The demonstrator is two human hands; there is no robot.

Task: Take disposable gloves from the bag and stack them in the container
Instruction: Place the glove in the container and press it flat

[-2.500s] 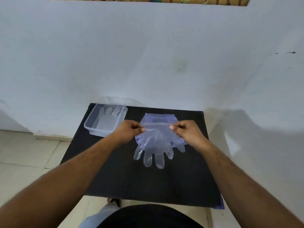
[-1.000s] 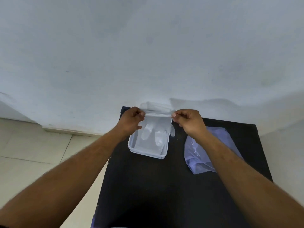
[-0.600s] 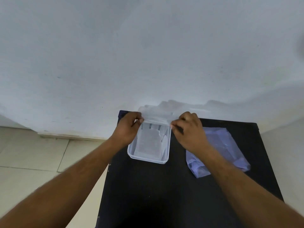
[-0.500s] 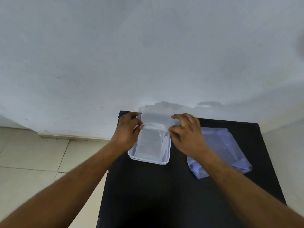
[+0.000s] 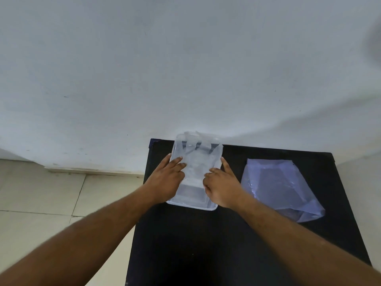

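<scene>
A clear plastic container (image 5: 190, 204) sits at the far left of the black table (image 5: 206, 244). A transparent disposable glove (image 5: 195, 164) lies flat in it, its fingers pointing to the far rim. My left hand (image 5: 167, 180) rests with spread fingers on the glove's left side. My right hand (image 5: 221, 182) presses flat on its right side. Neither hand pinches anything. The bluish plastic bag (image 5: 282, 186) lies flat to the right of the container, apart from both hands.
A white wall (image 5: 185, 69) rises right behind the table's far edge. Beige floor tiles (image 5: 41, 203) show to the left. The near half of the black table is bare.
Both hands carried the glove from the bag over to the container, lowered it in, let go of its cuff and now lie flat on it.
</scene>
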